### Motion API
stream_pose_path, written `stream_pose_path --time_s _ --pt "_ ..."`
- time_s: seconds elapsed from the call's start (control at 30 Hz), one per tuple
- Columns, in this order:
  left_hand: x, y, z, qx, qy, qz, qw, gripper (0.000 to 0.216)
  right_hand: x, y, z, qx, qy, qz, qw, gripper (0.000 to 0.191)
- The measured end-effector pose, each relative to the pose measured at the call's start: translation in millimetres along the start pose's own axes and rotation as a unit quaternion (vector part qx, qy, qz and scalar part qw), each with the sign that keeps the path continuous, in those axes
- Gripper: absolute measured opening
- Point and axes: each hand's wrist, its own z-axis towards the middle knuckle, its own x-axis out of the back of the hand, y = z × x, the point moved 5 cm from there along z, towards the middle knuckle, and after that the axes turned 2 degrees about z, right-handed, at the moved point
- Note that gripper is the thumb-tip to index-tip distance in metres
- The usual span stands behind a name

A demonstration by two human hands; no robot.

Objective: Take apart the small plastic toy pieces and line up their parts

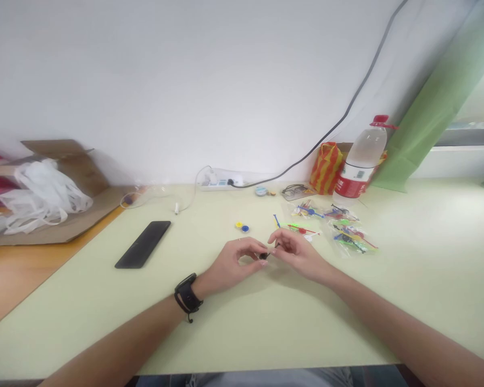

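Note:
My left hand [239, 262], with a black watch on its wrist, pinches the round part of a small black plastic spinner arrow [263, 256] between thumb and fingers. Fingers of my right hand [296, 255] close on the thin stem of the same piece, just above the table. Much of it is hidden by the fingertips. Beyond my hands lie a yellow disc [239, 225] and a blue disc [245, 229]. To the right of these are loose coloured arrow pieces [301, 230], red, green, blue and white.
Clear bags of coloured arrows [353, 236] lie to the right. Behind them stand a large water bottle [362, 161] and a red-yellow bag [326, 167]. A black phone-like slab [143, 244] lies left. A power strip [221, 183] sits by the wall; cardboard [100, 209] is far left.

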Motion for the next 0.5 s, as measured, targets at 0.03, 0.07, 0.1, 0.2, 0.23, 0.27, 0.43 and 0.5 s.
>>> stream_pose_path --time_s 0.03,0.07,0.1,0.2,0.23,0.27,0.43,0.5 --pt "-1 0 0 0.007 -0.005 -0.015 1.000 0.027 1 1 1 0.000 0.006 0.006 1.000 0.032" --pt "-1 -2 1 0.017 -0.008 -0.027 0.999 0.027 2 1 1 -0.002 0.012 0.011 1.000 0.033" --pt "-1 -3 1 0.028 -0.006 -0.037 0.999 0.028 3 2 1 -0.004 0.019 0.014 1.000 0.033" --pt "3 -12 2 0.060 0.020 -0.066 0.996 0.036 6 3 1 -0.005 0.050 0.011 0.999 0.038" --pt "4 -15 2 0.070 0.031 -0.077 0.994 0.037 8 2 1 0.000 0.063 0.005 0.998 0.041" --pt "5 -18 2 0.080 0.039 -0.087 0.992 0.037 10 1 0 0.011 0.074 -0.005 0.997 0.041" --pt "10 -23 3 0.102 0.066 -0.110 0.987 0.036 9 -6 -5 0.066 0.072 -0.089 0.991 0.026" --pt "11 -22 2 0.102 0.072 -0.123 0.985 0.037 6 -7 -7 0.076 0.058 -0.096 0.991 0.035"
